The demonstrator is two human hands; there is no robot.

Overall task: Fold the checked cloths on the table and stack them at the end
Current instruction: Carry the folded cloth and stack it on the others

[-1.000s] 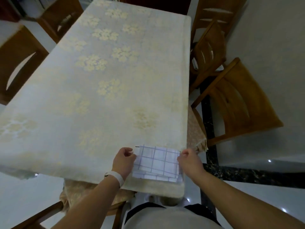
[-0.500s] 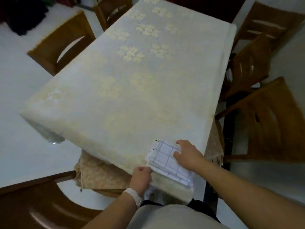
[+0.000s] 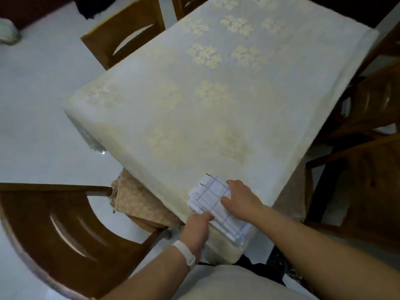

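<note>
Stack of folded checked cloths (image 3: 211, 197): is lying at the near corner of the table (image 3: 194, 105), white with thin blue lines, its layers fanning out slightly at the far left end.
Left hand (image 3: 195, 229): is pinching the stack's near left edge, thumb lying on top; the grip is closing on the cloth, the other fingers hidden.
Right hand (image 3: 242, 199): is resting flat on top of the stack, grip open, fingers pressing down.
Wristband (image 3: 185, 252): is sitting white on the left wrist.
Wooden chair (image 3: 65, 234): is standing near the table's left corner.
</note>
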